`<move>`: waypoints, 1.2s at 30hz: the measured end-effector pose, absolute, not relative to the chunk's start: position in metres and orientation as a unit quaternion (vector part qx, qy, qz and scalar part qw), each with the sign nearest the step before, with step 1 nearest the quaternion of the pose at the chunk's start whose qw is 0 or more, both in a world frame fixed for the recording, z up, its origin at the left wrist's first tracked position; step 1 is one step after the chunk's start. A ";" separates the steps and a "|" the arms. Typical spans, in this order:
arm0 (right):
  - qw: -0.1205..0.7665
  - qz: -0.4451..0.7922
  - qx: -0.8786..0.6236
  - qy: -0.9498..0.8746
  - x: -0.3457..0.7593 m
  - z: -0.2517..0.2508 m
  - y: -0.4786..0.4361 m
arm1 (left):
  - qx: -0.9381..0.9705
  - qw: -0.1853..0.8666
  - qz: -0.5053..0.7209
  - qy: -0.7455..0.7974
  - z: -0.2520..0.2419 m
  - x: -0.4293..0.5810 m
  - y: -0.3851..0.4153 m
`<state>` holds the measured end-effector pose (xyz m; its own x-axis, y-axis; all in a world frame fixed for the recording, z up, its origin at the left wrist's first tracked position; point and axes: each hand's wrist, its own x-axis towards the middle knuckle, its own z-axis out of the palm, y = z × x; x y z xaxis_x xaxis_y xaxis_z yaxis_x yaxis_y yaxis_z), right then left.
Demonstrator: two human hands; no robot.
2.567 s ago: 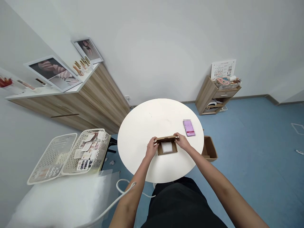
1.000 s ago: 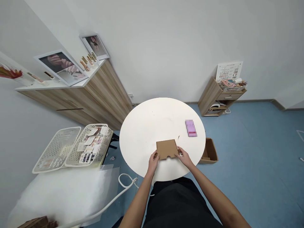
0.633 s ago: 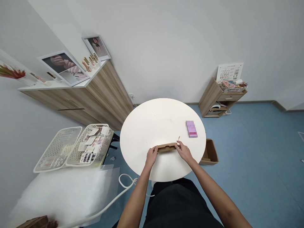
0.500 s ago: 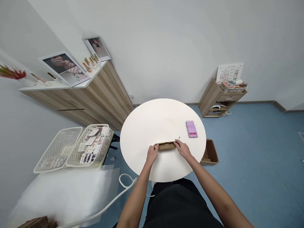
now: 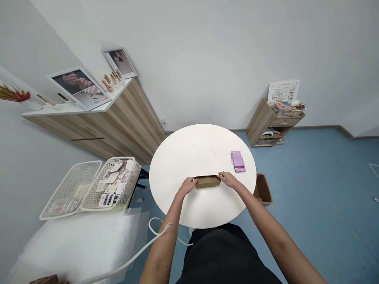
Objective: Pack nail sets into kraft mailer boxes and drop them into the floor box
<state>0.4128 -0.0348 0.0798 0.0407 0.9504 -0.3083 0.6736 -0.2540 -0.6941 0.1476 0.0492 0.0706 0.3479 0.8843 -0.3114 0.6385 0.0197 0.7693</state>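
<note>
A small brown cardboard box stands on the round white table, near the side closest to me. My left hand grips its left end, fingers behind and thumb toward me. At the right end, my right hand holds the box's upper far corner with fingers closed around it. Part of the box's inside shows along the top, below its far edge. Farther right on the tabletop lies a purple, pixelated flat item, apart from both hands.
An open cardboard carton is on the floor right of the table. To the left are two white plastic baskets, one holding packets, and a white cable. A wooden cabinet and a small shelf unit stand by the walls.
Both hands have shifted slightly outward and forward along the box. The left wrist has turned, and the box's front face now looks straighter. The camera view has moved slightly.
</note>
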 end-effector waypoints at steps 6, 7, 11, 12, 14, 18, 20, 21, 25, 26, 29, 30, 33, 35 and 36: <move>0.185 0.397 -0.695 -0.570 0.424 0.085 -0.030 | 0.743 0.410 0.111 0.518 0.088 0.148 0.053; 0.178 0.395 -0.696 -0.572 0.424 0.087 -0.028 | 0.754 0.398 0.102 0.512 0.091 0.149 0.054; 0.141 0.389 -0.705 -0.575 0.422 0.096 -0.016 | 0.770 0.385 0.063 0.504 0.102 0.154 0.062; 0.130 0.393 -0.708 -0.572 0.421 0.099 -0.012 | 0.770 0.387 0.056 0.504 0.104 0.155 0.065; 0.112 0.404 -0.711 -0.564 0.419 0.103 -0.006 | 0.770 0.389 0.041 0.504 0.108 0.158 0.069; 0.105 0.407 -0.716 -0.558 0.416 0.108 -0.002 | 0.769 0.386 0.035 0.508 0.114 0.160 0.071; 0.112 0.393 -0.721 -0.560 0.416 0.110 -0.004 | 0.770 0.382 0.040 0.510 0.116 0.160 0.070; 0.117 0.383 -0.723 -0.563 0.415 0.111 -0.005 | 0.770 0.380 0.042 0.510 0.117 0.159 0.069; 0.131 0.343 -0.725 -0.583 0.412 0.110 -0.011 | 0.775 0.379 0.043 0.504 0.116 0.157 0.064; 0.133 0.338 -0.725 -0.585 0.412 0.109 -0.013 | 0.776 0.380 0.042 0.501 0.114 0.156 0.062; 0.143 0.342 -0.727 -0.578 0.410 0.108 -0.017 | 0.776 0.385 0.036 0.498 0.110 0.154 0.058; 0.146 0.347 -0.727 -0.575 0.410 0.108 -0.018 | 0.774 0.386 0.034 0.500 0.108 0.154 0.057; 0.148 0.363 -0.724 -0.568 0.410 0.108 -0.019 | 0.771 0.384 0.027 0.507 0.105 0.153 0.056; 0.148 0.371 -0.722 -0.566 0.409 0.108 -0.019 | 0.773 0.379 0.021 0.507 0.103 0.152 0.057; 0.147 0.375 -0.721 -0.564 0.409 0.108 -0.019 | 0.776 0.376 0.018 0.505 0.103 0.152 0.058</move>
